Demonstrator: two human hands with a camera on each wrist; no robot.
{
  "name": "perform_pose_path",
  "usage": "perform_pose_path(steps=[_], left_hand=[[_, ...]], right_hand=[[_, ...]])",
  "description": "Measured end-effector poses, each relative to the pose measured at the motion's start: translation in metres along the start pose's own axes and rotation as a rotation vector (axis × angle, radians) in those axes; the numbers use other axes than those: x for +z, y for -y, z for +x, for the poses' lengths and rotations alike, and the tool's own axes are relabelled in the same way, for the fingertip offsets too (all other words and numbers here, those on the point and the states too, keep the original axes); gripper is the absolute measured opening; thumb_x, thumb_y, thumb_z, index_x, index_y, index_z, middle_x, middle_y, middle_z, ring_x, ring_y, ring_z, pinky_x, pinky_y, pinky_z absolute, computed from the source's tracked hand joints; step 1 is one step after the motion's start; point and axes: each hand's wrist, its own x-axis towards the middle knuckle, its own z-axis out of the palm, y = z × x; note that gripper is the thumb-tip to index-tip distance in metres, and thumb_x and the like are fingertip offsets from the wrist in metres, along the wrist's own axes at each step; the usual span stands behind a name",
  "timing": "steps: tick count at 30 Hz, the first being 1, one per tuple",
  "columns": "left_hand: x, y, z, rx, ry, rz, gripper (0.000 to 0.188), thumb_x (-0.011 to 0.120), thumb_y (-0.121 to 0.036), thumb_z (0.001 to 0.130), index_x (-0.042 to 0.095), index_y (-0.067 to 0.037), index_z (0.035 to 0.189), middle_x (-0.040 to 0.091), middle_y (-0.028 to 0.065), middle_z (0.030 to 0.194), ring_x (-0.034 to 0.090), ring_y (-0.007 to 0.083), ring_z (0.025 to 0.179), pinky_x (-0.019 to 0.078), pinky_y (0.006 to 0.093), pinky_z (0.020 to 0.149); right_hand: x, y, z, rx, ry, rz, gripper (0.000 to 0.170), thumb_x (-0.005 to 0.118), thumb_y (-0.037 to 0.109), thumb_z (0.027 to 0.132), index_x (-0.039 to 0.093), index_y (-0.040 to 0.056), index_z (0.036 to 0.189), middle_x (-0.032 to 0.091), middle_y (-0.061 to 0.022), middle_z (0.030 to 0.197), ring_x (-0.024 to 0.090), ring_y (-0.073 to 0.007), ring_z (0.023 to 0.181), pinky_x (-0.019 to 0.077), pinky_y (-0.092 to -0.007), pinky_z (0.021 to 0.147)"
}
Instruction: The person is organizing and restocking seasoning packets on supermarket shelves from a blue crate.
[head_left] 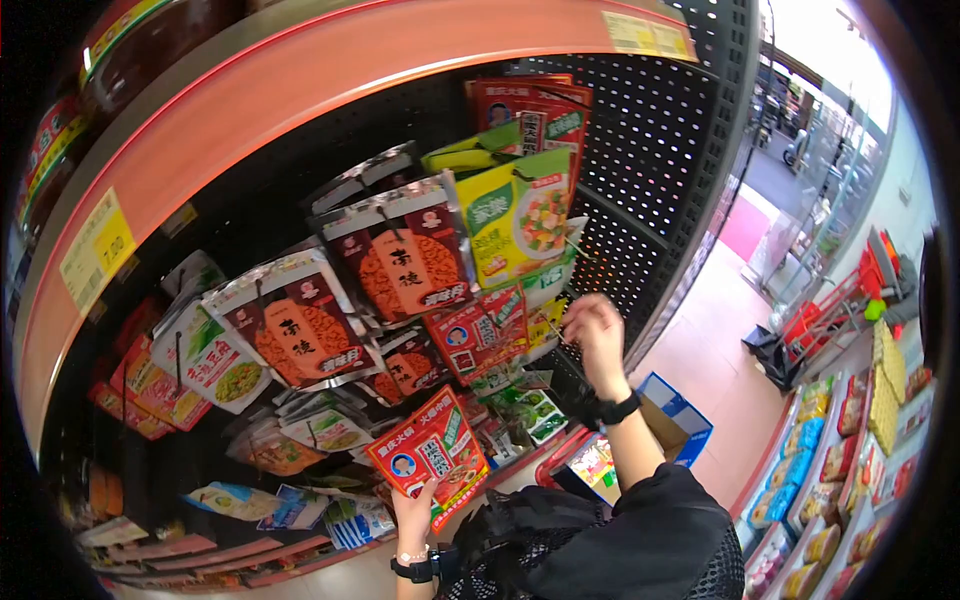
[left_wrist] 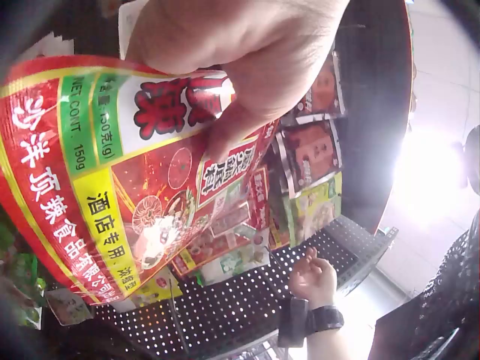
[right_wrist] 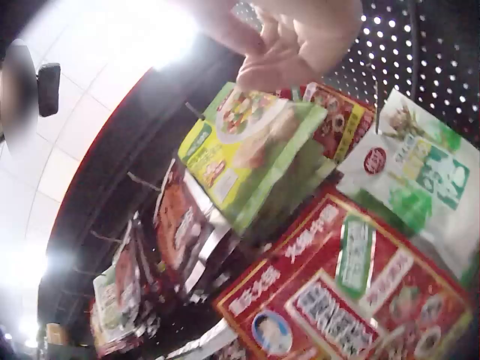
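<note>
A red packet of hotpot seasoning (head_left: 432, 455) is in my left hand (head_left: 414, 515), gripped by its lower edge in front of the shelf. In the left wrist view the thumb lies across the printed face of this packet (left_wrist: 67, 150). My right hand (head_left: 598, 345) is raised beside the hanging packets, its fingers loosely bent near the end of a metal hook. The right wrist view shows no packet in the fingers of this hand (right_wrist: 289, 45). Close to it hang a yellow-green packet (right_wrist: 247, 150), a white-green packet (right_wrist: 420, 172) and a red hotpot packet (right_wrist: 345, 292).
Brown seasoning pouches (head_left: 405, 265) hang in rows on hooks against a black perforated panel (head_left: 650, 130). An orange shelf edge (head_left: 330, 75) with price tags curves overhead. A blue-edged box (head_left: 680, 415) stands by the aisle, and packed goods (head_left: 785, 475) line the right side.
</note>
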Motion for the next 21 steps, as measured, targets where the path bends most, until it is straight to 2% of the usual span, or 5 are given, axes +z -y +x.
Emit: perform_pose_path(steps=[5,11,14,16,21], left_hand=[[0.036,-0.018,0.006,0.014,0.175,0.149,0.018,0.060,-0.003,0.071,0.056,0.002,0.088,0.060,0.0058,0.084,0.056,0.0115,0.075,0.0438,0.0250,0.068],[0.093,-0.048,0.020,0.153,0.399,0.086,0.016,0.059,-0.003,0.073,0.056,0.002,0.088,0.060,0.0054,0.084,0.055,0.0106,0.075,0.0434,0.0245,0.067],[0.126,-0.061,0.017,0.130,0.487,-0.151,0.023,0.057,0.000,0.073,0.051,0.001,0.096,0.057,0.0053,0.091,0.054,0.0117,0.081,0.0420,0.0252,0.072],[0.145,-0.067,0.010,0.067,0.573,-0.345,0.029,0.055,0.003,0.074,0.047,-0.001,0.101,0.055,0.0054,0.095,0.053,0.0131,0.085,0.0411,0.0267,0.076],[0.177,-0.074,-0.011,-0.081,0.736,-0.528,0.027,0.051,-0.001,0.078,0.044,-0.001,0.105,0.052,0.0066,0.100,0.051,0.0149,0.090,0.0405,0.0285,0.079]], right_hand=[[-0.024,0.000,-0.070,0.354,0.681,-0.270,0.019,0.045,0.016,0.081,0.055,0.0005,0.077,0.057,-0.0015,0.073,0.049,-0.0068,0.063,0.0420,-0.0224,0.060],[-0.050,0.006,-0.136,0.735,0.848,-0.087,0.032,0.047,0.025,0.083,0.051,-0.0010,0.103,0.058,-0.0084,0.092,0.053,-0.0134,0.087,0.0406,-0.0266,0.080],[-0.052,0.010,-0.156,0.618,0.644,-0.296,0.043,0.052,0.023,0.081,0.040,0.0000,0.115,0.052,-0.0099,0.104,0.048,-0.0160,0.096,0.0376,-0.0280,0.085],[-0.056,-0.005,-0.168,0.511,0.408,-0.083,0.057,0.059,0.018,0.076,0.029,0.0003,0.121,0.044,-0.0099,0.116,0.042,-0.0175,0.106,0.0330,-0.0302,0.090],[-0.048,0.005,-0.179,0.374,0.023,0.385,0.052,0.060,0.005,0.072,0.034,0.0020,0.117,0.046,-0.0101,0.114,0.043,-0.0192,0.105,0.0344,-0.0332,0.089]])
